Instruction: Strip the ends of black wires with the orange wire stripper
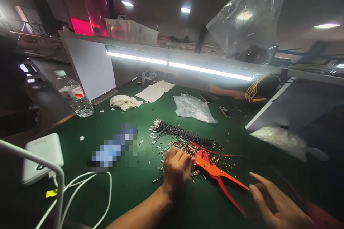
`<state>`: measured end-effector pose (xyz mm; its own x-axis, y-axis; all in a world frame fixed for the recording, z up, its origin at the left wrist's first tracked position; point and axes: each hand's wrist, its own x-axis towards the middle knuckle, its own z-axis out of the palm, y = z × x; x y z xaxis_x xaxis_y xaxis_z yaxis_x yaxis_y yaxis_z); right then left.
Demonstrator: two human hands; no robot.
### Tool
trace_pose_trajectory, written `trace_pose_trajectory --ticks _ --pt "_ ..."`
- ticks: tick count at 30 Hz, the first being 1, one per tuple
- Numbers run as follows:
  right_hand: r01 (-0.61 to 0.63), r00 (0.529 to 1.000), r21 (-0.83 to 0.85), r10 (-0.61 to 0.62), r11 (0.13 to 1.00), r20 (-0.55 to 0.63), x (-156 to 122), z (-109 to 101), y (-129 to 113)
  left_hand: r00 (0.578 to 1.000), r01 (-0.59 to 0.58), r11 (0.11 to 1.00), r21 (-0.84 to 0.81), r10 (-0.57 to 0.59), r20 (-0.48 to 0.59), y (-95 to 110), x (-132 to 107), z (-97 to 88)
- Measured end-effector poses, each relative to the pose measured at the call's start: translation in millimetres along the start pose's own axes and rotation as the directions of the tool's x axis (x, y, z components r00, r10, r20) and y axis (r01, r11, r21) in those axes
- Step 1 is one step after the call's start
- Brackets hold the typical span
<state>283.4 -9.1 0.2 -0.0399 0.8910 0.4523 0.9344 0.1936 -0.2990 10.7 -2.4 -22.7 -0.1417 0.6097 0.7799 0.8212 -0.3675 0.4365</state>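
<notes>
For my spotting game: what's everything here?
Flat tabletop: 1, green, centre
Long pliers: 1, orange-red, centre
Thin wires: many, black, centre
Little scraps: many, coppery, centre
Plastic bags: 3+, clear, right
Plastic bottle: 1, clear, left
Crumpled cloth: 1, cream, back
Flat sheet: 1, cream, back
Boxy device: 1, white, left
Looped cable: 1+, white, left
Blurred shape: 1, blue, left
Tube lights: 2, white, back
Hanging wires: several, yellow, right
Someone's arm: 1, bare, back
Left hand: 1, bare, centre
Right hand: 1, bare, right

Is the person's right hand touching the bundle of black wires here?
Apart. The head view shows green tabletop and the orange-red hand tool between the right hand and the black wires.
</notes>
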Motion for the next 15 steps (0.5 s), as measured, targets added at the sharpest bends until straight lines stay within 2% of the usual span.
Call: trace_pose_trajectory --ticks 2,4,7,12,15 --pt "-0.096 0.989 -0.054 0.102 0.994 0.111 0 12 22 1.000 0.013 1.000 -0.011 -0.013 0.002 4 2 0.1" --pt "-0.092 0.971 -0.085 0.109 0.992 0.211 -4 26 31 1.000 0.016 1.000 -0.024 -0.016 0.006 14 7 0.5" --pt "0.030 0.947 -0.100 0.004 0.995 0.321 -13 44 24 1.000 0.009 0.999 -0.053 -0.008 0.018 38 20 5.7" --pt "0.303 0.942 -0.263 -0.246 0.916 0.228 -20 55 6 1.000 0.015 0.991 -0.134 -0.013 0.021 85 28 34.9" --pt "0.395 0.908 -0.260 -0.332 0.881 0.256 -13 56 2 0.999 0.023 0.983 -0.182 -0.019 0.027 103 19 55.0"
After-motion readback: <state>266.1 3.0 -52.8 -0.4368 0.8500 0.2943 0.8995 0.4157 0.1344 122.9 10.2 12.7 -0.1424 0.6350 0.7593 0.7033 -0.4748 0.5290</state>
